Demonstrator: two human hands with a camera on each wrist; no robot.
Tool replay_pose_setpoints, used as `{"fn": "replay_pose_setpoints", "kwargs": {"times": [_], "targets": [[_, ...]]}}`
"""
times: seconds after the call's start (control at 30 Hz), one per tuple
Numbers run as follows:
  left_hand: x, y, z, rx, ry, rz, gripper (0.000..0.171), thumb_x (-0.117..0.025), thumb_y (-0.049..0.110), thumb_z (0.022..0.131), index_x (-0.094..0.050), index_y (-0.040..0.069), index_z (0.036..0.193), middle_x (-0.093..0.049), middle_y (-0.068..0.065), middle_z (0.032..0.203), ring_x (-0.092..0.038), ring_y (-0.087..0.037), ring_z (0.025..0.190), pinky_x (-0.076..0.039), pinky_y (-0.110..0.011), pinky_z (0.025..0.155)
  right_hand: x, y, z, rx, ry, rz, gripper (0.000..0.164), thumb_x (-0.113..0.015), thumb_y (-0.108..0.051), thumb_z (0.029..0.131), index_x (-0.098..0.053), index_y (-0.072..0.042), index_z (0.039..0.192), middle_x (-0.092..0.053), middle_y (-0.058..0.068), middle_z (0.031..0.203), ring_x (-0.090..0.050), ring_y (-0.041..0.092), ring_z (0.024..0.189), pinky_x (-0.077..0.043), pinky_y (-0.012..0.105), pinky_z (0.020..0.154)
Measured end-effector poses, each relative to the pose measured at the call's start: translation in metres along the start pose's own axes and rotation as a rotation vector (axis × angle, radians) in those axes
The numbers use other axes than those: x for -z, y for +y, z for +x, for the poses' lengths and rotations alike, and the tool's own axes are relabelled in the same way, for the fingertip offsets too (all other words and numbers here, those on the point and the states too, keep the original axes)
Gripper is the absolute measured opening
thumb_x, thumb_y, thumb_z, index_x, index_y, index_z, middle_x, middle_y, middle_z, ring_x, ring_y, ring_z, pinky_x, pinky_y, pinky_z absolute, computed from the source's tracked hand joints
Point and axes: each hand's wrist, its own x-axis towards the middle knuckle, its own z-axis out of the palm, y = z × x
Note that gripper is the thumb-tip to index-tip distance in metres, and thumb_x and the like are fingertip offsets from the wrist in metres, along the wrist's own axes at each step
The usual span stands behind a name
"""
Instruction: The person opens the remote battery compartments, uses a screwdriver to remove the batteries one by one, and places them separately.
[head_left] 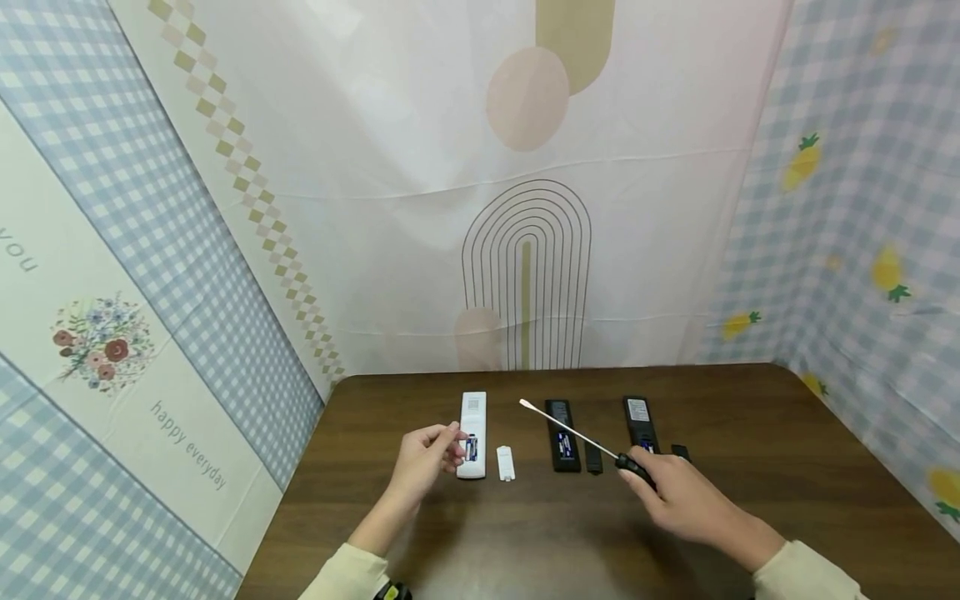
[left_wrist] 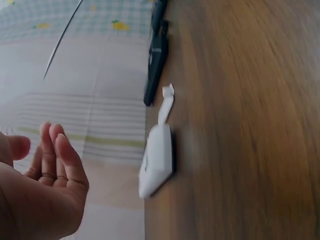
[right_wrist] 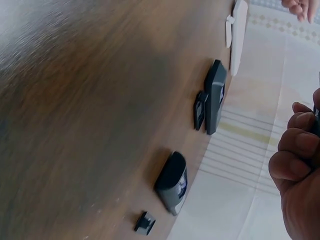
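In the head view my right hand (head_left: pixel 678 492) grips a screwdriver by its black handle (head_left: pixel 636 470). Its long metal shaft (head_left: pixel 570 430) points up and to the left, ending in a flat, pale tip. My left hand (left_wrist: pixel 47 180) is raised with loosely bent fingers and holds nothing. From the head it overlaps the white remote control (head_left: pixel 473 412), which lies back-up with batteries showing in its uncovered compartment. Beside that remote lies its small white battery cover (head_left: pixel 506 463).
A black remote (head_left: pixel 558 417) with exposed batteries has a black cover (head_left: pixel 593 458) beside it. Another black remote (head_left: pixel 638 414) lies farther right, partly behind my right hand, near another small black cover (head_left: pixel 681 452). A patterned cloth (head_left: pixel 420 250) hangs behind the brown table (head_left: pixel 517 533).
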Motion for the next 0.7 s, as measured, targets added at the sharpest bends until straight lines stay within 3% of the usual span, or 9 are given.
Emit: {"fn": "replay_pose_setpoints", "kwargs": {"times": [0.23,0.37,0.5,0.7], "targets": [[0.009,-0.015,0.013,0.039,-0.029,0.206,0.033,-0.068,0.023,0.105,-0.074,-0.009,0.109,-0.075,-0.01,0.084,-0.07,-0.016,0.074,-0.06,-0.031,0.067,0.007,0.006,-0.003,-0.017,0.021,-0.011,0.011,-0.061,-0.026,0.11,-0.061,-0.019,0.102,-0.046,-0.02,0.068,-0.039,-0.008,0.056,-0.039,0.019,0.05],[0.006,-0.025,0.022,0.008,-0.03,0.47,0.029,-0.071,0.024,0.102,-0.074,-0.003,0.112,-0.077,-0.014,0.097,-0.072,-0.021,0.087,-0.059,-0.035,0.075,0.01,0.008,-0.004,-0.043,0.025,-0.017,0.013,-0.06,-0.028,0.111,-0.06,-0.021,0.1,-0.049,-0.019,0.069,-0.041,-0.007,0.056,-0.039,0.02,0.051],[-0.002,-0.032,0.03,-0.052,0.029,0.711,0.033,-0.076,0.028,0.097,-0.072,-0.001,0.112,-0.074,-0.014,0.105,-0.069,-0.027,0.099,-0.056,-0.044,0.086,0.011,0.011,-0.006,-0.062,0.013,-0.008,0.012,-0.06,-0.028,0.111,-0.058,-0.022,0.101,-0.05,-0.018,0.07,-0.041,-0.006,0.056,-0.04,0.02,0.05],[-0.013,-0.042,0.049,-0.029,0.035,0.781,0.042,-0.079,0.036,0.094,-0.068,-0.003,0.106,-0.068,-0.016,0.099,-0.063,-0.029,0.088,-0.053,-0.042,0.074,0.015,0.015,-0.009,-0.076,0.02,-0.011,0.012,-0.058,-0.027,0.112,-0.059,-0.019,0.101,-0.05,-0.017,0.07,-0.04,-0.006,0.055,-0.039,0.021,0.049]]}}
